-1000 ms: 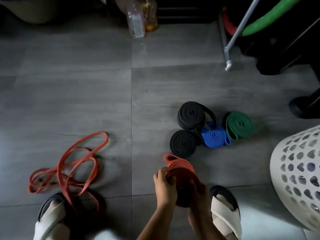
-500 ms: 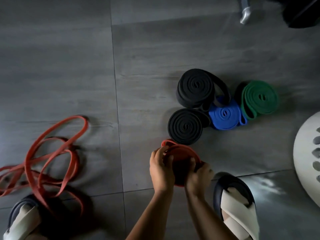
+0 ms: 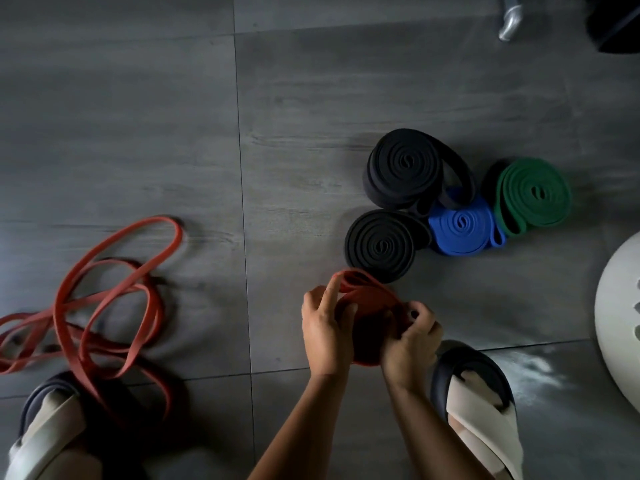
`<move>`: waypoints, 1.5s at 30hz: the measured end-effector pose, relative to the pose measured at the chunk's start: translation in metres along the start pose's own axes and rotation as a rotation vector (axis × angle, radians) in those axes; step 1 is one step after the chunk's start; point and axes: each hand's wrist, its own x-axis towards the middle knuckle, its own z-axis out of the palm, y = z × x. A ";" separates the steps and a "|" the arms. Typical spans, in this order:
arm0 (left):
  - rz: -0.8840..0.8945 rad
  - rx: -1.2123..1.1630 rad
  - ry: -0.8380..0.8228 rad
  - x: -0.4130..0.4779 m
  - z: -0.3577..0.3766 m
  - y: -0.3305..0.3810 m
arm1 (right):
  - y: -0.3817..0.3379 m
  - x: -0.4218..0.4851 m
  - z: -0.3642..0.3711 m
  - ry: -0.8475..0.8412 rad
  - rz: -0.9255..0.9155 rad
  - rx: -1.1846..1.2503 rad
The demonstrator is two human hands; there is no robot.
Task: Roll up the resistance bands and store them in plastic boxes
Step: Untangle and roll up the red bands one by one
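Grey tile floor [image 3: 138, 116] fills the view. A white perforated basket [image 3: 620, 323] is cut off at the right edge. A loose red band [image 3: 178, 233] lies tangled on the left, with strands running across the left slipper [image 3: 45, 420]. The right slipper [image 3: 485, 403] sits just beside the hands.

Four finished rolls lie flat in a cluster at centre-right:
- The large black roll [image 3: 403, 166] is farthest out.
- The small black roll [image 3: 381, 245] is nearer the person.
- The green roll [image 3: 535, 194] is on the right.
- The blue roll [image 3: 462, 223] sits between them, touching its neighbours.

The red roll [image 3: 370, 299] is part-wound and held just short of the small black roll. Whether it touches the floor can't be told. The left hand [image 3: 325, 334] has its fingers curled on the roll's left rim, index on the slack outer loop. The right hand [image 3: 412, 337] pinches the right rim. A metal leg tip [image 3: 509, 22] shows at the top right.
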 end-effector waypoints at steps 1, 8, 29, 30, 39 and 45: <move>-0.013 -0.040 -0.034 -0.002 -0.002 0.000 | -0.002 0.000 -0.001 -0.004 -0.012 0.001; -0.130 -0.157 0.151 -0.010 -0.041 -0.036 | -0.010 0.005 0.000 -0.043 -0.227 -0.033; -0.115 0.353 0.259 0.027 -0.136 -0.072 | -0.028 0.015 -0.001 -0.069 -0.424 -0.272; -0.166 0.460 0.304 0.038 -0.160 -0.081 | -0.029 0.014 0.001 -0.046 -0.441 -0.262; -0.364 0.604 0.228 0.094 -0.239 -0.088 | -0.059 -0.016 0.013 -0.066 -0.746 -0.034; -0.260 0.794 0.055 0.088 -0.218 -0.070 | -0.051 -0.044 0.018 -0.305 -0.903 -0.002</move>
